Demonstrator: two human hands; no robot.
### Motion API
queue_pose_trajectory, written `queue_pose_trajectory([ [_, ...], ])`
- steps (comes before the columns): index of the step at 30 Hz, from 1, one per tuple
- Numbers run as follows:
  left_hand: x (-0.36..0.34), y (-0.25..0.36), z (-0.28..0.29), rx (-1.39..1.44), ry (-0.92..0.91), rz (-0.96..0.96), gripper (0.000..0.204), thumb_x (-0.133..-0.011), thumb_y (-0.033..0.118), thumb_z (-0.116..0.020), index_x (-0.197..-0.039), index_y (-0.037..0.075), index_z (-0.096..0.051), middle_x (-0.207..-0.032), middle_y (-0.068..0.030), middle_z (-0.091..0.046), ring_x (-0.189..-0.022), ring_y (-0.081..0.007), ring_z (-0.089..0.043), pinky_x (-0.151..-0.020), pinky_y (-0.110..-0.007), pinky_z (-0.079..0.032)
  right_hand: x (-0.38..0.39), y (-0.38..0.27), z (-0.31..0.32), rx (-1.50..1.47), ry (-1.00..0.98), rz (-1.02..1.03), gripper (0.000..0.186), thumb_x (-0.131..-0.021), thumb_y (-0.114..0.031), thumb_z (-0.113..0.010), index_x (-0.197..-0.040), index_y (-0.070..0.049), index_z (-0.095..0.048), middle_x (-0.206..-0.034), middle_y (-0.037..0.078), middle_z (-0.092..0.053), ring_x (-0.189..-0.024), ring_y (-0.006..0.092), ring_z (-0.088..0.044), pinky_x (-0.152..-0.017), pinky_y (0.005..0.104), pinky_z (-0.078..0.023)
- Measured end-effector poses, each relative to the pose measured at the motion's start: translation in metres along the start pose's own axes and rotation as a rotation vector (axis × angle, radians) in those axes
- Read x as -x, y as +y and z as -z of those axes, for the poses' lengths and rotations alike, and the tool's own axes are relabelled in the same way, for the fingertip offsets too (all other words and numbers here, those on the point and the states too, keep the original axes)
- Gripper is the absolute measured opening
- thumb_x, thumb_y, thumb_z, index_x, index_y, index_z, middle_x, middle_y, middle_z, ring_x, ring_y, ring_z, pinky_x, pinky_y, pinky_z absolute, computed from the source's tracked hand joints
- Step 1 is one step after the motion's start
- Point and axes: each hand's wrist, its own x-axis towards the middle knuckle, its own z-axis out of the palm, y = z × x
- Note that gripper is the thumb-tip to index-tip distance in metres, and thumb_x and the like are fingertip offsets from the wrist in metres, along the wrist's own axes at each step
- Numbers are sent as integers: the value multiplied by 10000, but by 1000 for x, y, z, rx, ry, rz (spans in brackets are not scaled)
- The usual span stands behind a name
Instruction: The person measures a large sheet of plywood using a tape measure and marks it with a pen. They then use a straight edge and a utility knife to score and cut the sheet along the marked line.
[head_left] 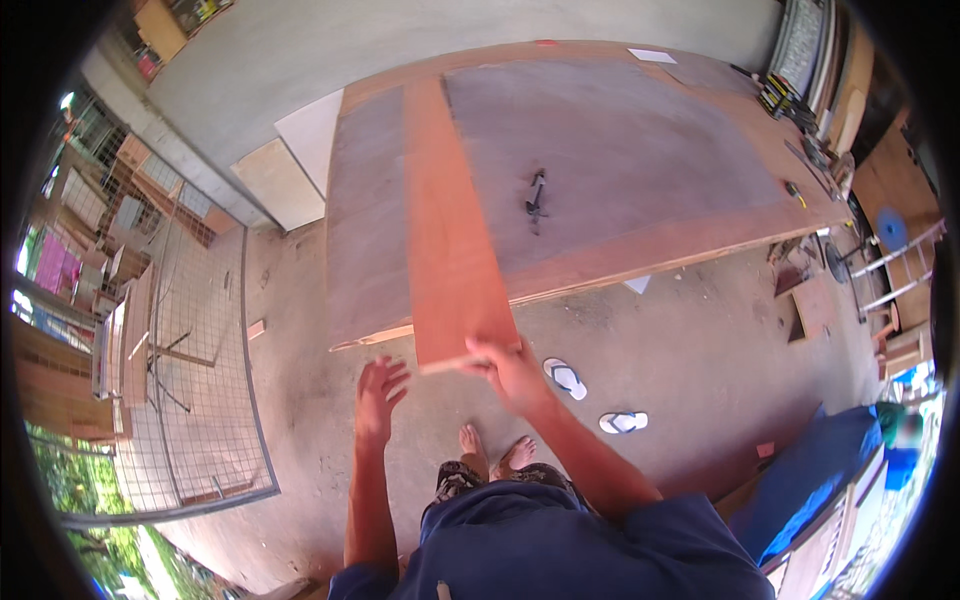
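A long, reddish-brown wooden board (447, 215) lies across the large worktable (620, 150), its near end sticking out past the table's front edge toward me. My right hand (503, 370) grips that near end at its right corner, thumb on top and fingers at the edge. To the left of the board's end, my left hand (382, 392) is raised in the air with its fingers apart, holding nothing. On the table, right of the board, lies a dark clamp-like tool (536, 200).
A pair of white flip-flops (566, 379) sits on the floor near my bare feet. A wire mesh gate (200, 400) stands at the left. Two pale panels (285, 185) are at the table's left side. Tools (785, 100) crowd the far right corner; a ladder (895, 265) stands beyond.
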Motion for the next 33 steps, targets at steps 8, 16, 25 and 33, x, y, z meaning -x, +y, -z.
queue_pose_trajectory([
  [8,-185,45,-119,341,-338,277,939,-1015,742,-586,-1522,-38,-458,-1472,-217,-613,-1354,-343,-617,-1124,-527,-492,102,5,84,203,178,13,397,-960,-94,-766,-1327,39,-690,-1168,98,-766,-1060,142,-720,-883,315,-588],
  [16,-236,23,-279,400,-391,96,344,-1089,219,-670,-1379,65,-566,-1277,-117,-694,-1109,-253,-709,-994,-467,-621,96,-38,184,-56,464,157,629,-801,6,-770,-1414,43,-635,-1270,142,-740,-1193,290,-710,-1024,421,-574],
  [25,-343,39,-413,132,-291,-96,501,-1006,64,-740,-1372,2,-404,-1363,-146,-578,-1224,-224,-598,-1031,-384,-523,-11,-40,215,-180,592,361,631,-814,-158,-827,-1385,26,-630,-1257,132,-713,-1175,278,-708,-970,395,-609],
  [33,-359,84,-408,-868,-637,-148,819,-953,484,-806,-1514,-30,-504,-1471,-290,-590,-1403,-402,-577,-1158,-492,-469,-56,-79,265,-255,724,358,652,-908,-209,-776,-1474,20,-545,-1354,166,-675,-1261,335,-679,-1068,473,-588],
])
